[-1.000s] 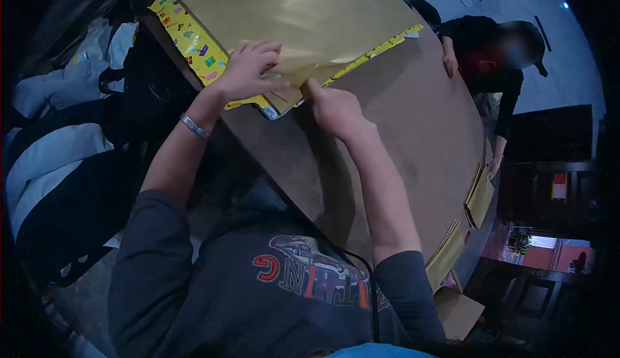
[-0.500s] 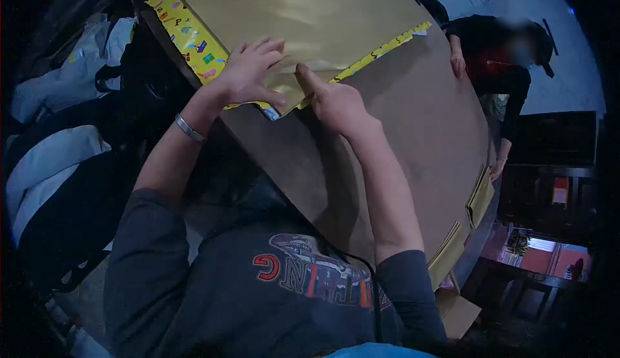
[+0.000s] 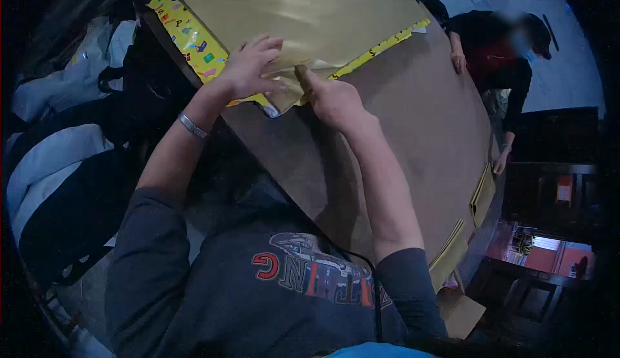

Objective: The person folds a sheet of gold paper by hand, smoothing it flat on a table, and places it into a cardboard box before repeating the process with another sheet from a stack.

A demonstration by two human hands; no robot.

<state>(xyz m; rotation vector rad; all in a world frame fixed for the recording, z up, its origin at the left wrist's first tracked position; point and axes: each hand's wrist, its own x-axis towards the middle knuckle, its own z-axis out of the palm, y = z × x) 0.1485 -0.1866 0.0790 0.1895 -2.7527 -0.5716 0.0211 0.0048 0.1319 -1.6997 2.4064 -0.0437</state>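
A large gold-brown sheet (image 3: pixel 284 9) with yellow printed edges (image 3: pixel 187 31) lies on the brown table (image 3: pixel 413 112). Near its closest corner the sheet is creased and partly folded. My left hand (image 3: pixel 255 70) rests over the left side of that corner, fingers spread, thumb toward the fold. On the right side of the crease, my right hand (image 3: pixel 329 96) touches the sheet with an outstretched index finger. Its other fingers are curled and their undersides are hidden, so I cannot make out whether they hold the corner's edge.
Across the table at the right, a co-worker (image 3: pixel 491 54) in dark clothing leans with both hands at the table's edge. Folded gold-brown pieces (image 3: pixel 482 195) stand along the right edge, near an open cardboard box (image 3: pixel 462 316). Dark and white fabric items (image 3: pixel 61 154) lie at the left.
My left hand has lifted slightly and its thumb has moved off the corner. The creased corner has shifted a little. The co-worker's lower hand has moved slightly off the folded pieces.
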